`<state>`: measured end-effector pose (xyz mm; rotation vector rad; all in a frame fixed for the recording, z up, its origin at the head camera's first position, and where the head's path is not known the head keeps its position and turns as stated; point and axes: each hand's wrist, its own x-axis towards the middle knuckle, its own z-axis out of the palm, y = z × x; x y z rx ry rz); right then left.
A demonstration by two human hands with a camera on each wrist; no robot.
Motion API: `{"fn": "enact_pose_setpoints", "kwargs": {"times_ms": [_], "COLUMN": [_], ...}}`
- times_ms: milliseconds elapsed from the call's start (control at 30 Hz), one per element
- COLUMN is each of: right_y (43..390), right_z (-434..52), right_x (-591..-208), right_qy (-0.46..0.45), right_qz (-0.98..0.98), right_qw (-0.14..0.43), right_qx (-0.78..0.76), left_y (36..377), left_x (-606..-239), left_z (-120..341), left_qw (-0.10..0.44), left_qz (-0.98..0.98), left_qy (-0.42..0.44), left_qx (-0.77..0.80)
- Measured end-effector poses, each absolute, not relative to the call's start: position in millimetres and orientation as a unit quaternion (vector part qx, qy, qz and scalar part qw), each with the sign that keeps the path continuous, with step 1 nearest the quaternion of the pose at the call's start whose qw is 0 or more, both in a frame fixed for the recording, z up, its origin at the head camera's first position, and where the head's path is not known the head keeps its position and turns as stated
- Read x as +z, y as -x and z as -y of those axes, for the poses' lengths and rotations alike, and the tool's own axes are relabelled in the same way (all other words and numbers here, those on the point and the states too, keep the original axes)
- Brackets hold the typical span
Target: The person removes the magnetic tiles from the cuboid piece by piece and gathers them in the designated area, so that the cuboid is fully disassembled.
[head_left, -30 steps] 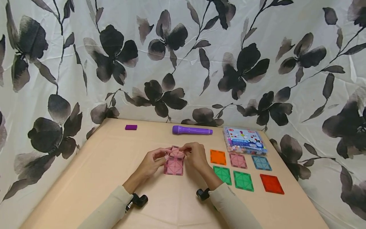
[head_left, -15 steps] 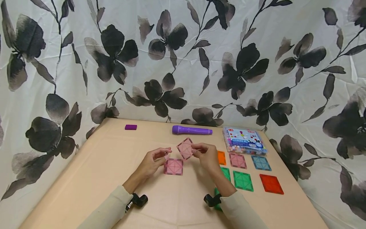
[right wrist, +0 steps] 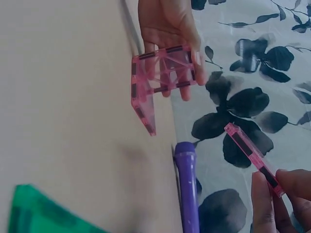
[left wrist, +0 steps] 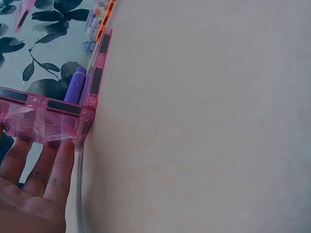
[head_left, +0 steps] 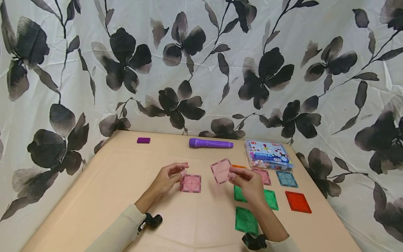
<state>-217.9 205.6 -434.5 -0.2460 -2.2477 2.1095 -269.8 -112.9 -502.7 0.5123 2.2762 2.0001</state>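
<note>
A floral curtain (head_left: 201,63) with dark blossoms is hanging behind and around a beige tabletop (head_left: 104,196). At the far edge a purple flashlight (head_left: 211,143) is lying on its side, with a clear plastic box of coloured pieces (head_left: 268,154) to its right and a small purple block (head_left: 143,140) well off to the left.

On the right half of the tabletop, flat square magnetic tiles are lying near one another: a red tile (head_left: 298,202) farthest right, a blue tile (head_left: 287,178) just near the box, a green tile (head_left: 246,221) nearest the person, and another green tile (head_left: 271,199) partly hidden behind the right wrist.

The left hand (head_left: 167,177) is resting at the left edge of a pink tile (head_left: 190,183) that is lying flat near the middle. In the wrist views a second pink tile (right wrist: 165,68) is standing upright from that flat one's edge, and the left fingers (left wrist: 41,165) are lying straight against it, loosely spread.

The right hand (head_left: 247,180) is pinching a lifted pink tile (head_left: 221,170) by its right edge between thumb and fingertips, holding it tilted above the tabletop, to the right of the flat pink one and apart from it.
</note>
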Motion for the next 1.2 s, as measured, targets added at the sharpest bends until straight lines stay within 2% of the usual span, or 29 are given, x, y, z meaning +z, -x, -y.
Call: {"fn": "enact_pose_setpoints", "kwargs": {"times_ms": [433,1200], "right_y": [166.4,112.2], "right_z": [-251.9,-333.1], "right_x": [-438.3,-472.6], "right_qy": [0.149,0.276], "right_qz": [0.729,0.756], "right_qw": [0.032,0.061], "right_qx": [0.667,0.590], "left_y": [268.0,267.9], "left_x": [-500.5,-501.5], "left_z": [111.3,111.2], "left_qw": [0.034,0.032], "left_qz": [-0.729,-0.736], "left_qy": [-0.168,-0.166], "left_qx": [0.663,0.656]}}
